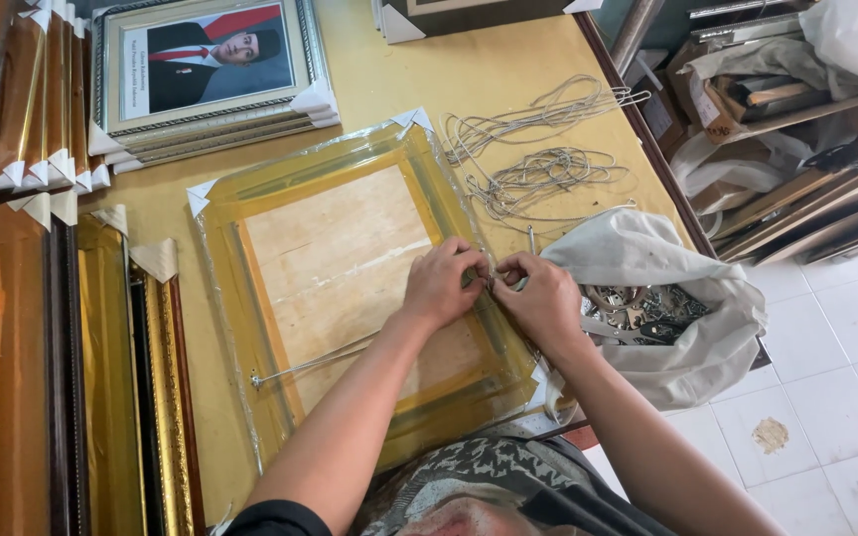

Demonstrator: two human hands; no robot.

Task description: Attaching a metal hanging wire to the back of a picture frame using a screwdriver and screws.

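On the yellow tabletop, a plastic-wrapped gold picture frame lies face down. Both hands meet at its right edge: left hand and right hand curl their fingers, pinching something too small to identify, beside an open grey cloth bag.

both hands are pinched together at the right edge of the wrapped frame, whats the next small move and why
Probably draw the cord taut: the left hand and right hand meet at the frame right edge, while the cord's far end is already fixed at the left rail.

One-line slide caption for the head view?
Both hands, left hand and right hand, meet at the right edge of a plastic-wrapped frame back, beside a cloth bag.
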